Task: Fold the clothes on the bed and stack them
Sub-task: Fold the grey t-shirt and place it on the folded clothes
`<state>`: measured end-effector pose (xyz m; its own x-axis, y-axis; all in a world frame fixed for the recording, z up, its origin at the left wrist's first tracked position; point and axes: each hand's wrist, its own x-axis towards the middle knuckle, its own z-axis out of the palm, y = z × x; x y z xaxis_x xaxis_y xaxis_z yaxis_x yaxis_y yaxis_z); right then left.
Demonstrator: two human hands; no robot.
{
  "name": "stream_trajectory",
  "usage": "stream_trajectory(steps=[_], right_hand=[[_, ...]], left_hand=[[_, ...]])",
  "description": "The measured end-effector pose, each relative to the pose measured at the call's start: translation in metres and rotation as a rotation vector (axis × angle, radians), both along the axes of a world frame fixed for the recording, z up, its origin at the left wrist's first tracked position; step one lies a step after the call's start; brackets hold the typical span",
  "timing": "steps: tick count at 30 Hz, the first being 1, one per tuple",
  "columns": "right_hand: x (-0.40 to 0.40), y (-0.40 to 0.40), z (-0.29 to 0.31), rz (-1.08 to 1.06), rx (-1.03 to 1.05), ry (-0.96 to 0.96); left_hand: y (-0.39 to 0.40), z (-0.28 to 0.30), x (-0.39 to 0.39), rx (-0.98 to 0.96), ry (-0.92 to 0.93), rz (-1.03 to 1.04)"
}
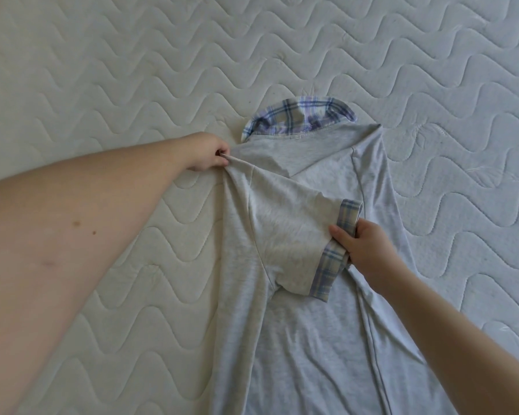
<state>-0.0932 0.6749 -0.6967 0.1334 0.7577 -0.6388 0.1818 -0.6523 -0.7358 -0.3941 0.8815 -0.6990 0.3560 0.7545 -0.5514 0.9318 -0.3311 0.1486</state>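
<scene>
A light grey shirt (306,324) with a blue-and-cream plaid collar (300,116) lies back-up on the bed, collar pointing away from me. Its right side is folded inward over the body. My left hand (206,152) pinches the left shoulder fold beside the collar. My right hand (360,247) grips the plaid cuff (331,266) of the left sleeve, which is drawn across the middle of the shirt.
The white quilted mattress (102,85) with a wavy stitch pattern fills the whole view around the shirt. A dark strip shows at the top left corner. No other clothes are in sight.
</scene>
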Motion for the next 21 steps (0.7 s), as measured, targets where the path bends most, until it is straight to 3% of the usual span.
stream_trajectory(steps=[3,7,12,21], right_hand=[[0.005,-0.003,-0.002,-0.022,0.010,-0.010],[0.004,-0.005,-0.006,0.014,0.015,-0.159],[0.001,-0.014,-0.003,0.143,-0.018,-0.099],[-0.002,-0.036,-0.002,0.071,0.165,-0.446]], left_hand=[[0.004,-0.001,0.002,0.064,0.033,0.050],[-0.003,-0.005,0.016,0.118,0.056,0.178],[-0.023,-0.021,0.028,0.189,-0.003,0.296],[-0.068,-0.020,0.033,0.266,-0.321,0.543]])
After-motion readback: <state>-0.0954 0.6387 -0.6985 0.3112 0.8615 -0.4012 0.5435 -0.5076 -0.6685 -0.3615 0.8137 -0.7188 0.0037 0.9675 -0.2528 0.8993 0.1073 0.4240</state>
